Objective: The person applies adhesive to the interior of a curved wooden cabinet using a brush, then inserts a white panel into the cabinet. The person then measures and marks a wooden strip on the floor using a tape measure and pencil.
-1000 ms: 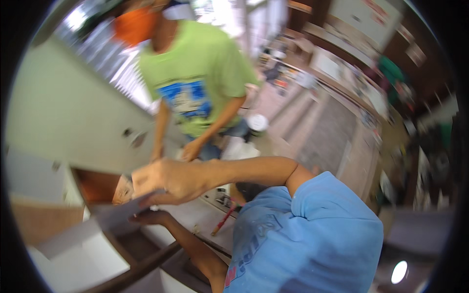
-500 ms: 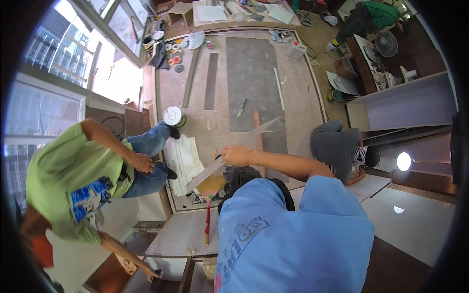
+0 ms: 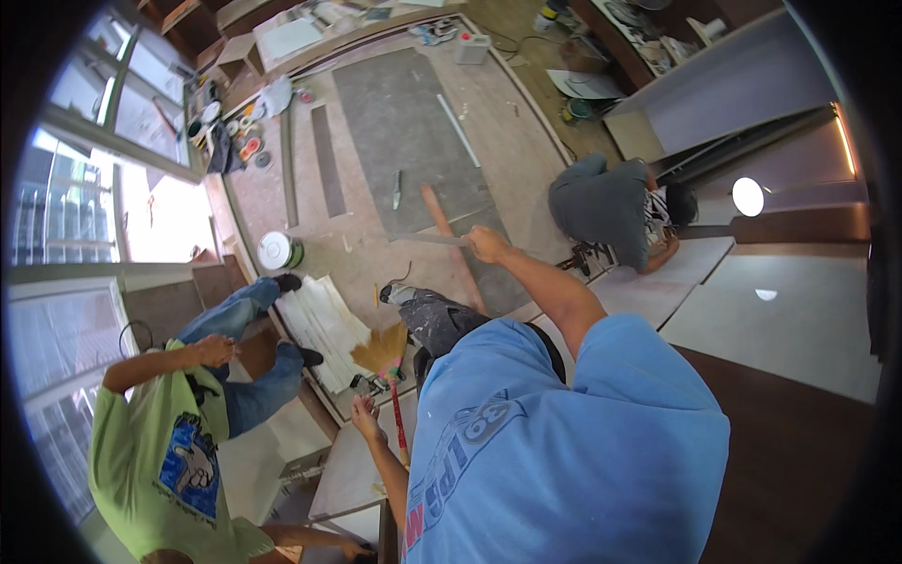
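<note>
My right hand (image 3: 487, 244) reaches forward over the work board (image 3: 521, 141), closed on one end of a thin pale strip (image 3: 427, 239). Seen almost edge-on, the strip points left, above a dark grey sheet (image 3: 376, 122) and a reddish-brown batten (image 3: 451, 244). Close to my body on the left, my left hand (image 3: 365, 414) has its fingers apart and shows nothing in it. Beside it is a broom (image 3: 381, 350) with straw bristles and a red handle partly behind my forearm. My dark trouser leg (image 3: 440, 320) stretches onto the board.
At left sits a person in a green shirt (image 3: 178, 451); another in dark clothes (image 3: 601, 211) crouches at right. A white-lidded bucket (image 3: 275, 251), white sheets (image 3: 324, 329), a knife-like tool (image 3: 396, 188), a dark strip (image 3: 328, 160) and a white jug (image 3: 472, 47) lie around the board.
My view has turned, shifting the board up and left. My right hand has carried the strip away from my body, and its face has turned edge-on. My left hand has come into view.
</note>
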Motion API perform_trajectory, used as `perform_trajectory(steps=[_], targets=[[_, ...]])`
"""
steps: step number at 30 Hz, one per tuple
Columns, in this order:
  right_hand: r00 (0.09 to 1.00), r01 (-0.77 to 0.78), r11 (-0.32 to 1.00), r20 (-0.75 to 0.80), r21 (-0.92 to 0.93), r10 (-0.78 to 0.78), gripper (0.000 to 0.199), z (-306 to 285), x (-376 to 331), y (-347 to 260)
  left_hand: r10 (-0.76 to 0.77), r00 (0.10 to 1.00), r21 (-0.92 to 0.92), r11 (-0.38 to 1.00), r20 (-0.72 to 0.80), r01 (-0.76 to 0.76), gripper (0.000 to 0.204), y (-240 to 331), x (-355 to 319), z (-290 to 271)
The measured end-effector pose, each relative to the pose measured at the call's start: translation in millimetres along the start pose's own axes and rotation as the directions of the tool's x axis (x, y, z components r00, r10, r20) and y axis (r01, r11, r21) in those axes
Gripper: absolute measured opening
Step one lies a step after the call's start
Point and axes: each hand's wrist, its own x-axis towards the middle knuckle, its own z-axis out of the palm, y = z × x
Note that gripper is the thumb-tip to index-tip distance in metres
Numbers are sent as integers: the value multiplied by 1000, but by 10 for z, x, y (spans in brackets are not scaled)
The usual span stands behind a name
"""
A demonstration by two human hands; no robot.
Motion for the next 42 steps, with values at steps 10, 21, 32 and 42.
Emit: perform_trajectory(steps=[10, 21, 32, 42], targets=[[857, -388, 853, -203, 350, 473, 49, -42, -1045, 779, -390, 921, 250, 893, 11, 375, 63, -347, 140, -332], [699, -642, 673, -80, 366, 711, 46, 622, -1216, 1681, -292, 955, 240, 932, 53, 271, 61, 1120, 681, 937], [891, -428, 864, -36, 265, 452, 40, -266, 307, 1701, 83, 990, 274, 955, 115, -112, 49, 2380, 912, 2130], [985, -51, 988, -154, 143, 73, 27, -1317, 1547, 557, -274, 856, -205, 897, 439, 392, 78, 2051, 1136, 2537]])
